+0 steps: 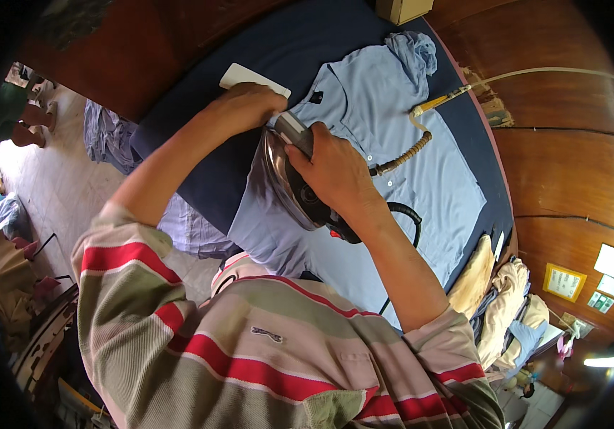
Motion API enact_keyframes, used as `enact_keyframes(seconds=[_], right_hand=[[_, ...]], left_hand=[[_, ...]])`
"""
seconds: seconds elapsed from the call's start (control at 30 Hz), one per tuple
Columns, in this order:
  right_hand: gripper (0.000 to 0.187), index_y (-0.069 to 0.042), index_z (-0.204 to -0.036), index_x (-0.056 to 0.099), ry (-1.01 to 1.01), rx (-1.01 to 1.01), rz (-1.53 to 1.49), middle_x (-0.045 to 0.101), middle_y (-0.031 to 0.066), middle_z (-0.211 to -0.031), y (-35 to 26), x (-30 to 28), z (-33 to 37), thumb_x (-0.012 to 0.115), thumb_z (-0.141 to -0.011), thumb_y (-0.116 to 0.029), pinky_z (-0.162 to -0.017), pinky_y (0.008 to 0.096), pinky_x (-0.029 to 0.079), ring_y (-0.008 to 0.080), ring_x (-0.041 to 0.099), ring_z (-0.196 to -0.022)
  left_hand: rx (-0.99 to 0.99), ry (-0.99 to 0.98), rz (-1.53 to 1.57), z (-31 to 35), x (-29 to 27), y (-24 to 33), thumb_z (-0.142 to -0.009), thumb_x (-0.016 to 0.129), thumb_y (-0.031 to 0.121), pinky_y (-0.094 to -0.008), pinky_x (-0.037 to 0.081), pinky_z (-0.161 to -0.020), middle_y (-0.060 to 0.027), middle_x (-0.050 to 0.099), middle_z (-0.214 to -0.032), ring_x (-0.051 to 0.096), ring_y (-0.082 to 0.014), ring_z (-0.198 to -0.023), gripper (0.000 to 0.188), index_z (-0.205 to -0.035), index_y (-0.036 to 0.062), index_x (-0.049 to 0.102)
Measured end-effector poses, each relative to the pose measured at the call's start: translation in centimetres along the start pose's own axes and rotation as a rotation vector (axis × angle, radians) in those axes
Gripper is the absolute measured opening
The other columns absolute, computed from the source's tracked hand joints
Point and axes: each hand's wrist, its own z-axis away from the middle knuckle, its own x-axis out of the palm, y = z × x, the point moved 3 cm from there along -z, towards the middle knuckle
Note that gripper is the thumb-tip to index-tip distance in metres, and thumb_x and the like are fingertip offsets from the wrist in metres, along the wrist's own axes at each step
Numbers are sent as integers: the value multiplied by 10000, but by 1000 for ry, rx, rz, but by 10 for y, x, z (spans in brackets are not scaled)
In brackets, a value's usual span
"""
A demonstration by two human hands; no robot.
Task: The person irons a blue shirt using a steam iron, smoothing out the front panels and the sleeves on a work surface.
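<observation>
Ironing: a person is leaning over a dark blue ironing table (200, 171), pressing a light blue shirt (421, 186) spread across it.
Right hand (332, 168): is wrapping around the handle of the steam iron (289, 182), fingers clenched on it, forearm running down toward 5 o'clock.
Iron: is tilting up on its edge near the shirt's left side, shiny soleplate facing 9 o'clock; its hose (411, 146) is trailing off toward 2 o'clock.
Left hand (246, 104): is sitting just beyond the iron at 11 o'clock, knuckles up, elbow bent; it is probably pinching the fabric, though its grip is hidden.
White card (239, 75): is lying beside that hand.
</observation>
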Motion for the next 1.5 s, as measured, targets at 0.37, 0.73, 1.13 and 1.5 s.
enact_keyframes(seconds=[0.37,0.73,1.13,1.5], right_hand=[[360,-2,-882,520,-15,-158,48,635,234,-725,-8,5,-16,579,-845,-355,-626,464,528,396,648,-704],[421,-41,-1004,524,-238,-188,36,652,200,-840,-2,11,39,610,-806,-404,-679,478,509,389,638,-788],[369,-49,-1013,576,-126,228,52,640,240,-839,125,-90,78,657,-714,-249,-736,461,491,415,620,-827],[407,-29,-1057,599,20,11,68,654,222,-841,141,-139,-13,681,-702,-210,-717,382,499,356,650,-792]], left_hand=[[-835,450,-61,128,73,93,-763,677,175,-503,206,-1053,-67,411,-1414,299,-283,-1355,100,-829,122,625],[-841,535,-49,140,80,89,-777,652,163,-482,197,-1060,-59,442,-1381,336,-267,-1330,157,-927,132,620],[-681,534,-144,38,52,31,-820,596,272,-454,378,-913,-22,592,-1136,545,-236,-1042,333,-1128,145,594],[-464,224,-390,3,13,-29,-769,607,228,-518,239,-1037,-28,465,-1343,366,-234,-1300,512,-1270,173,519]])
